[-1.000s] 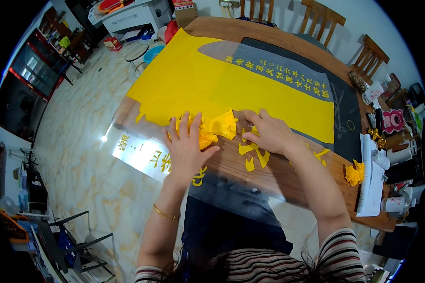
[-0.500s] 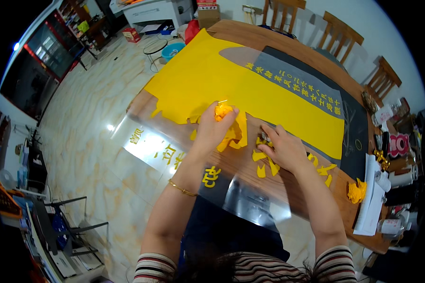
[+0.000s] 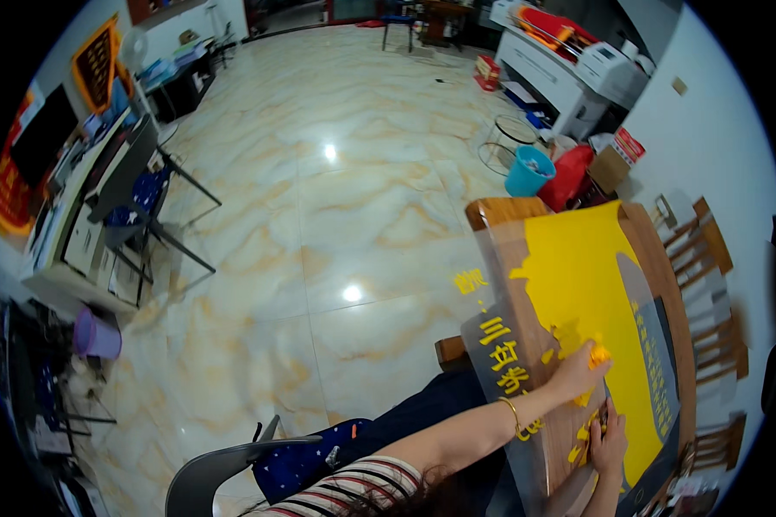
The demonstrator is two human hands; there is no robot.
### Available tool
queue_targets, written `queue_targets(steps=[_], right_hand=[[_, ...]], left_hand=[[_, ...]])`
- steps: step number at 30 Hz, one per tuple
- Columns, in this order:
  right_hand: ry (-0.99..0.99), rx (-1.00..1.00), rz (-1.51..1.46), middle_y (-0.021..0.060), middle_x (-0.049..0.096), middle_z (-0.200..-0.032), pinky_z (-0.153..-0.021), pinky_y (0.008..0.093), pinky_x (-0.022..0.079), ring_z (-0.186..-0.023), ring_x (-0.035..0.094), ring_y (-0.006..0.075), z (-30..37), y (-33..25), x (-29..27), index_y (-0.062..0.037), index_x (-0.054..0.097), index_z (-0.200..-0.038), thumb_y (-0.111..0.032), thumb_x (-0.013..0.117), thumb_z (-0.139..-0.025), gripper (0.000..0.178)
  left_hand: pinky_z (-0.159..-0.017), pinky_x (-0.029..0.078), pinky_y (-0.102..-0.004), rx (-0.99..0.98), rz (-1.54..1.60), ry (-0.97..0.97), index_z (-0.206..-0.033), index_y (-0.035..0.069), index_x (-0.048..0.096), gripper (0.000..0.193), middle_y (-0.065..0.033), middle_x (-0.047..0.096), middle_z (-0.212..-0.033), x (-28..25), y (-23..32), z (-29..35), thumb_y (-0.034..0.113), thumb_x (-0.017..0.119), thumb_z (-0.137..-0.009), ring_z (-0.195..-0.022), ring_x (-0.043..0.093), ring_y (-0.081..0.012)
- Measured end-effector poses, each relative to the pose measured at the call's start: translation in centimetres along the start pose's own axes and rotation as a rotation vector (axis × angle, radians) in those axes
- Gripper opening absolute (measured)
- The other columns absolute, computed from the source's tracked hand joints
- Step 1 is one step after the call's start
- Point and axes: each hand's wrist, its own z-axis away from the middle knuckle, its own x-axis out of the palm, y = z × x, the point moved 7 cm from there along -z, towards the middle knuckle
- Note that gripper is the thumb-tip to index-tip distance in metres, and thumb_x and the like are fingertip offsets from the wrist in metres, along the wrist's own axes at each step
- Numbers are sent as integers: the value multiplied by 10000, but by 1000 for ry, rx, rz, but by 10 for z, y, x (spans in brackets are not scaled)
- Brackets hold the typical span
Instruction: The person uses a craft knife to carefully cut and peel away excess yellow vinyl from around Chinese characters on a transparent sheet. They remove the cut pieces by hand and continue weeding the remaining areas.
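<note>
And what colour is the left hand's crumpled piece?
The crumpled piece is orange-yellow: head view.

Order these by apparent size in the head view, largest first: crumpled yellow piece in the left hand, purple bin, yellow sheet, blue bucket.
1. Yellow sheet
2. Blue bucket and purple bin: too alike to rank
3. Crumpled yellow piece, partly hidden by the left hand: smallest visible area

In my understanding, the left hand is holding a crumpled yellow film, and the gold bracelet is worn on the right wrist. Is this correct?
Not entirely: the gold bracelet is on the wrist of the left hand, as the head view shows. That same hand does hold the crumpled yellow film.
</note>
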Motion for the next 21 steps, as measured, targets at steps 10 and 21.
queue_targets(steps=[10, 21], right_hand=[[24, -36, -252, 165, 610, -985, -798, 405, 511, -888, 582, 298, -26, -35, 6, 54, 544, -1312, -160, 574, -1032, 354], [60, -127, -370, 169, 605, -1016, -812, 407, 510, -912, 582, 306, -89, -114, 54, 49, 539, -1325, -170, 570, -1033, 366]], left_hand=[[-862, 498, -434, 200, 153, -94, -1235, -2, 443, 471, -250, 631, -1060, 28, -24, -5, 211, 702, -904, -1019, 635, -396], [-803, 506, -449, 291, 85, -148, -1243, 17, 486, 551, -238, 656, -1029, 11, -12, -10, 346, 743, -883, -971, 656, -395]])
